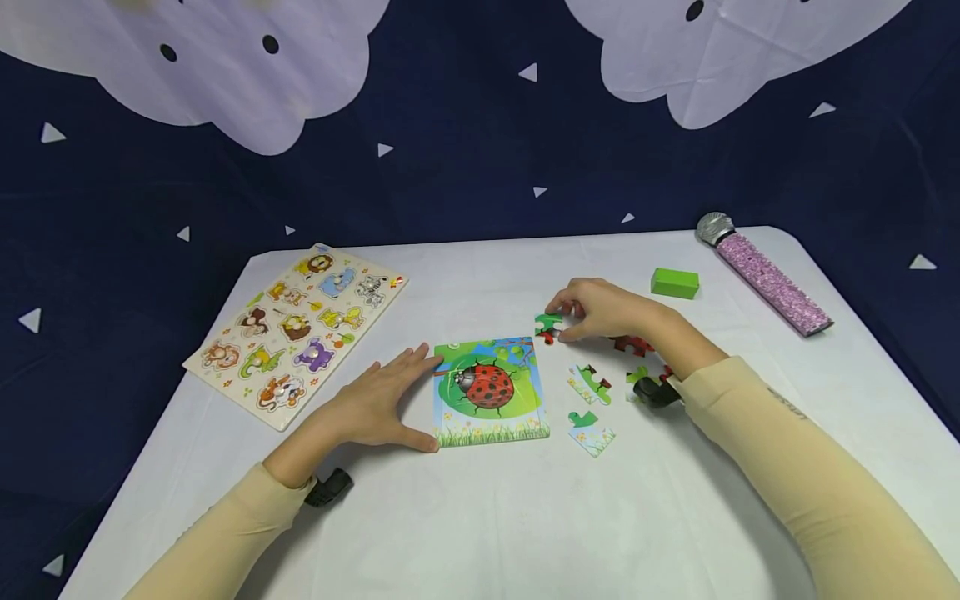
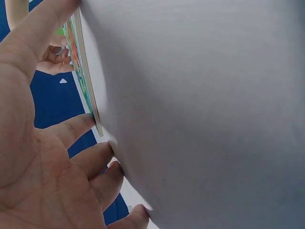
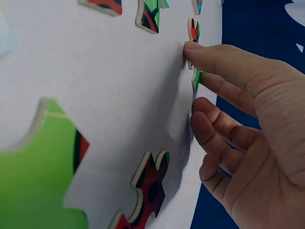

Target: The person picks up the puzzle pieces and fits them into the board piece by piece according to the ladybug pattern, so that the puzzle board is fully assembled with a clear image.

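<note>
A square ladybug puzzle board (image 1: 489,392) lies flat near the middle of the table. My left hand (image 1: 382,398) is spread beside its left edge, with the thumb and index finger touching the two left corners, as the left wrist view (image 2: 82,67) also shows at the board's edge. Just past the board's upper right corner, my right hand (image 1: 600,308) pinches a green and red puzzle piece (image 1: 550,325) between thumb and index finger. In the right wrist view the other fingers of that hand (image 3: 252,119) are curled, off the piece.
Loose puzzle pieces lie right of the board, including a flowered corner piece (image 1: 592,437), a green edge piece (image 1: 589,385) and a red piece (image 1: 633,345). An animal peg puzzle (image 1: 296,333) is at left. A green block (image 1: 675,283) and a pink glittery microphone (image 1: 772,279) lie at back right.
</note>
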Demonstrator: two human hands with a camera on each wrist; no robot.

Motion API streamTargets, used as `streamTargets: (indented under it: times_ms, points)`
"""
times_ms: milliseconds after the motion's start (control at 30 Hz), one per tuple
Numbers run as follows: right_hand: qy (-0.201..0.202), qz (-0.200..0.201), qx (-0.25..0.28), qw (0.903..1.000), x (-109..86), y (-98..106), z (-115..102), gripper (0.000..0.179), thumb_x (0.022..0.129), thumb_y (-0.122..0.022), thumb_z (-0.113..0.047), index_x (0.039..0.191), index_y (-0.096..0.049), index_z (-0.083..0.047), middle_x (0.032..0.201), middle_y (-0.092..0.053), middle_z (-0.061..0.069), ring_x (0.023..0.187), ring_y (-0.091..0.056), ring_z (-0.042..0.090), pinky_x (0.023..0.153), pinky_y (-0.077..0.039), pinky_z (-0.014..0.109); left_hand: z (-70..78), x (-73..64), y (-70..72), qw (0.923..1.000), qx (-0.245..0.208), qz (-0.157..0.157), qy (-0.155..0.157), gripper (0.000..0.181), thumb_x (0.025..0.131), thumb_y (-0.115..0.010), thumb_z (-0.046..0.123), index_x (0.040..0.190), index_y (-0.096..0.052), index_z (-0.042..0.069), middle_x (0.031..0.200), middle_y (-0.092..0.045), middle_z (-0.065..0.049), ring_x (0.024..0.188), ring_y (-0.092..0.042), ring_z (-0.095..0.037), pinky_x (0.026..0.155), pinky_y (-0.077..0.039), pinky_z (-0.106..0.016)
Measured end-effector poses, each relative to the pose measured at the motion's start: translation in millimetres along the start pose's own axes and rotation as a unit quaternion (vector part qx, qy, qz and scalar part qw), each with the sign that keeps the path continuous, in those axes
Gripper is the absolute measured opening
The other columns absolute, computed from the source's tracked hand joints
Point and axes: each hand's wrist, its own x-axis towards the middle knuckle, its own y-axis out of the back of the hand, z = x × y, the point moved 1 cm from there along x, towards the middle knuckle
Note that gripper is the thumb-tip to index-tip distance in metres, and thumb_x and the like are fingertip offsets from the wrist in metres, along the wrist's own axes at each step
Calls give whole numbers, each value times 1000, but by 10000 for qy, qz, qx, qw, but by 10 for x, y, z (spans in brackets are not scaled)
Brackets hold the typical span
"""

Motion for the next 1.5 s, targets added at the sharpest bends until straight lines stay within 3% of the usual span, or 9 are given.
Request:
streamTargets:
  times_ms: [633,1133,1333,1500]
  points:
    - [15,-124,-56,9999,-9,28,16,44,88,-80,-9,131,-77,-15,116,-67,10,101,-59,24,87,-50,39,-6,6,-16,10000,-31,-18,-2,126,73,-92,63,172,-29,18,181,-16,-12,168,-17,-39,132,-15,-72]
    - [296,-217,313,9988,-15,6,16,45,89,-74,3,128,-81,-20,119,-67,10,105,-61,26,92,-52,41,-5,6,-13,10000,-36,8,-27,125,73,-93,62,171,-29,18,181,-16,-12,168,-17,-39,132,-15,-72]
    - [213,-142,236,9994,-46,-19,15,43,95,-76,-10,137,-74,-16,116,-66,10,101,-61,22,88,-53,38,-4,8,-8,10000,-30,-5,-25,125,73,-93,62,171,-29,18,181,-16,-12,168,-17,-39,132,-15,-72]
    - [-4,-81,119,9999,-85,-23,4,57,93,-85,-32,144,-68,-14,111,-69,8,89,-58,19,80,-49,36,-9,15,1,10000,2,4,1,126,72,-93,63,171,-30,18,181,-16,-12,168,-18,-39,132,-16,-72]
